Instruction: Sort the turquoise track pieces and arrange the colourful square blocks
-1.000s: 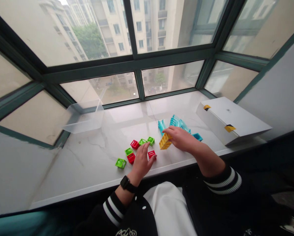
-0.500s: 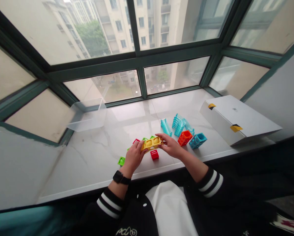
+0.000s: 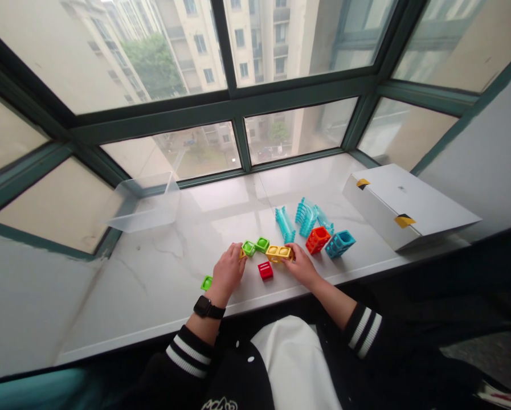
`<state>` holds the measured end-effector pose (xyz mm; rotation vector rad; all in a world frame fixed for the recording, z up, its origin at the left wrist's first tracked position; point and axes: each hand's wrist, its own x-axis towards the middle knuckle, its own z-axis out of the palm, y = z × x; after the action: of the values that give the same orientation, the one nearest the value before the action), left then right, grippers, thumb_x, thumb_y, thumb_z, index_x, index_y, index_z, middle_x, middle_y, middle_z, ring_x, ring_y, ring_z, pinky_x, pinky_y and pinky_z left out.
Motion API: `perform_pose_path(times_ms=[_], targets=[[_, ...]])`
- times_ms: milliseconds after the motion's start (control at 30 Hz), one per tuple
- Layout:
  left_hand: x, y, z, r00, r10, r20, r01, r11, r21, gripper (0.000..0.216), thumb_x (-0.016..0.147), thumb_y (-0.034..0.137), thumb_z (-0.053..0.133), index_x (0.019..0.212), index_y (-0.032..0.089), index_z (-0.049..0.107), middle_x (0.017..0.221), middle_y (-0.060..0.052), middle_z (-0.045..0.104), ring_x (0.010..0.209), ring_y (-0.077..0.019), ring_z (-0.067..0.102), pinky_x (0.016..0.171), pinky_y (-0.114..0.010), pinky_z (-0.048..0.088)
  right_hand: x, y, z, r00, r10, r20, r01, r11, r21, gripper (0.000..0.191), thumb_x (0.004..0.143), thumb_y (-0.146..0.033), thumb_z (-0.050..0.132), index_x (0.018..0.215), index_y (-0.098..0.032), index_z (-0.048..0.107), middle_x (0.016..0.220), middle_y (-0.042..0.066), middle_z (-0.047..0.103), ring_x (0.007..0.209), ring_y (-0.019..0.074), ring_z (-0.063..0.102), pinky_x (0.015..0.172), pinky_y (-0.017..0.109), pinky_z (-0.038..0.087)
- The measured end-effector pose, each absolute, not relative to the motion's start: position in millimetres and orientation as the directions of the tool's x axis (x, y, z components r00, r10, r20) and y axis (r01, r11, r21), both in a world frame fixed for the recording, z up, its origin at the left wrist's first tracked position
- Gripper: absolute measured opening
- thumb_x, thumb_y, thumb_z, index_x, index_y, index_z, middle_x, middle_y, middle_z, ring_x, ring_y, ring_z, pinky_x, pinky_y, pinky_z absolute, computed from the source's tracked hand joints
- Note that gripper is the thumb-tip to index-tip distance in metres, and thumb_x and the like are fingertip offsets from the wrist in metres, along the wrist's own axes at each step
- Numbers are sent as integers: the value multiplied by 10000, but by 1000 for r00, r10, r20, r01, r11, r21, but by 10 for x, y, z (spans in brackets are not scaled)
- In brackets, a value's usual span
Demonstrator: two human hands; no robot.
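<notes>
My right hand [image 3: 301, 266] is closed on the right end of a joined pair of yellow cube blocks [image 3: 278, 253]. Between the fingertips of my left hand [image 3: 228, 270] is a yellow block [image 3: 241, 253], mostly hidden by the fingers. Two green blocks, a left one [image 3: 249, 247] and a right one [image 3: 262, 244], lie between my hands on the sill. Nearer to me sits a red block [image 3: 265, 270] with pale stripes on top. Another green block [image 3: 206, 282] shows beside my left wrist, partly covered.
Clear blue track pieces [image 3: 285, 224] and a curved one [image 3: 306, 215] lie beyond my right hand. Right of it stand an orange-red tube [image 3: 317, 240] and a blue tube [image 3: 340, 244]. A clear plastic bin [image 3: 152, 213] is at left, a white box [image 3: 413, 205] at right.
The yellow row has come apart: my left hand has moved left with one piece, my right hand keeps the pair. The green blocks behind are now uncovered. The view has shifted slightly.
</notes>
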<state>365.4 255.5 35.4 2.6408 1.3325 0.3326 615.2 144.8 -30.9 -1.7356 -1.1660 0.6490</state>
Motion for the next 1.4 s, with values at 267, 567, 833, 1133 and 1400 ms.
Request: perform_pose_path(times_ms=[267, 567, 833, 1133, 1400], targets=[[3864, 2471, 401, 649, 760, -31, 754, -636, 163, 445, 1000, 312, 598, 1430, 259, 494, 1430, -112, 593, 1125, -251, 670, 892, -354, 557, 6171, 1449, -401, 284, 953, 104, 677, -123, -726, 492, 821, -204, 709, 1294, -220, 575, 1269, 110, 623, 1235, 277, 610, 1115, 440, 480], [3931, 2432, 463, 614, 779, -127, 789, -604, 108, 199, 1013, 331, 570, 1165, 212, 617, 1215, -107, 671, 1002, -233, 672, 816, -323, 530, 6021, 1645, -121, 115, 993, 38, 866, -81, -494, 417, 934, -300, 707, 1335, -208, 635, 1257, 129, 658, 1150, 272, 638, 1006, 373, 504], [3787, 2443, 478, 669, 734, -114, 742, -653, 151, 247, 991, 320, 607, 1190, 285, 749, 1583, -81, 503, 1100, -257, 700, 883, -370, 576, 6022, 1686, -22, 86, 996, -20, 879, -85, -470, 445, 972, -372, 689, 1402, -279, 625, 1326, 87, 654, 1106, 234, 674, 856, 285, 509], [3419, 2551, 584, 584, 812, -16, 779, -555, 292, 177, 988, 389, 636, 1004, 226, 703, 1044, -60, 683, 909, -211, 685, 793, -318, 540, 6002, 1702, 47, 111, 987, -117, 914, -147, -377, 514, 1014, -405, 620, 1520, -362, 546, 1155, 88, 740, 1032, 260, 686, 807, 301, 491], [3383, 2478, 390, 670, 742, 36, 729, -666, 160, 256, 1030, 358, 568, 897, 232, 748, 965, -73, 721, 979, -255, 646, 851, -362, 499, 5968, 1656, 41, 116, 993, -35, 930, -121, -348, 350, 1030, -383, 582, 1354, -357, 710, 1131, 86, 734, 1038, 253, 645, 821, 301, 485]])
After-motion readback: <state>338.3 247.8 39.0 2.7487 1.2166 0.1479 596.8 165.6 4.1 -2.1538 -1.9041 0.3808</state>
